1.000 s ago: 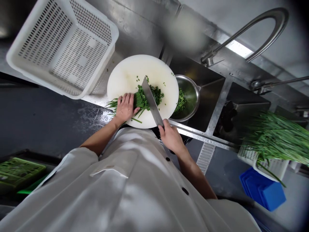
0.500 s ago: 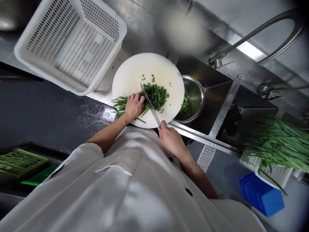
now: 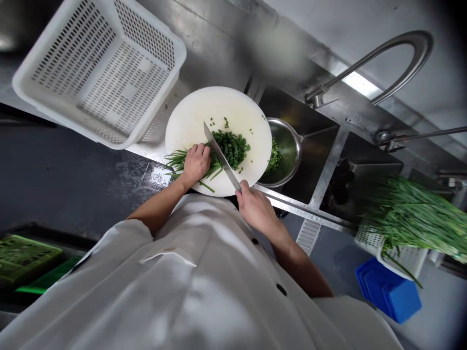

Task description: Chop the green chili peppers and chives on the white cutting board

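On a round white cutting board [image 3: 189, 107], my left hand [image 3: 197, 164] presses down on a bunch of long green stalks [image 3: 176, 161], fingers curled over them. My right hand [image 3: 256, 206] grips the handle of a knife [image 3: 223, 161]. Its blade slants across the board, between my left fingers and a pile of chopped greens [image 3: 233, 148]. A few cut bits lie scattered around the pile. Just right of the board, partly under its edge, a metal bowl [image 3: 292, 163] holds more chopped greens [image 3: 274, 156].
A white perforated basket [image 3: 134, 73] stands on the counter at upper left. Sinks with a curved faucet [image 3: 379, 56] are to the right. Long greens [image 3: 419, 216] fill a white basket [image 3: 410, 262] at far right, above blue containers [image 3: 390, 290]. Green crates [image 3: 27, 257] sit lower left.
The knife blade has shifted slightly away from my left fingers and looks more tilted. The whole view has moved a little, so the surroundings sit further left.
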A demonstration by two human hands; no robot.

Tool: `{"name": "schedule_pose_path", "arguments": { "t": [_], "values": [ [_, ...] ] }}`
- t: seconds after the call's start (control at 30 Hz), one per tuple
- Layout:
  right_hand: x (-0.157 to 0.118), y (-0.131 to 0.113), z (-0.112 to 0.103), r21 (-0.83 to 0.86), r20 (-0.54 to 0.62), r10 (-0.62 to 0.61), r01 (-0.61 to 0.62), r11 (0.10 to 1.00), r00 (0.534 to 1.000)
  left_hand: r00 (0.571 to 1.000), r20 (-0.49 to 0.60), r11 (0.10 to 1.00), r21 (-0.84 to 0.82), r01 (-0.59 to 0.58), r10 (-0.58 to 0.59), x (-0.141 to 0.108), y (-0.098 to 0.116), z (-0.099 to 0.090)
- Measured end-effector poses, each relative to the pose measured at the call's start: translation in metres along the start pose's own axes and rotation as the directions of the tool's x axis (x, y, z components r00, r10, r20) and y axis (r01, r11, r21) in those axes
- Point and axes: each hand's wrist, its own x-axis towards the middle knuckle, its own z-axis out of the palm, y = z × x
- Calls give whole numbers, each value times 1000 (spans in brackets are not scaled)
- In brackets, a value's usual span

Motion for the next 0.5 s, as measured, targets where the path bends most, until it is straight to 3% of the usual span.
{"name": "schedule_pose_path", "arguments": {
  "t": [0.07,0.13,0.3,0.37,0.5],
  "values": [
    [-11,0,-4,-14,61,-4,5,1000,998,999,48,999,34,-24,23,1,1,1],
    [-4,-1,-1,8,95,-16,15,1000,995,996,73,998,46,-48,45,2,1,1],
    [57,-10,28,102,12,-27,26,994,1000,996,82,999,24,-37,35,3,3,0],
    [68,-10,32,99,-26,-23,25,995,999,997,66,999,23,-27,26,2,3,-3],
    [37,-3,17,64,-32,-29,32,997,999,1000,21,999,30,10,-10,-1,0,-9]
  ]
}}
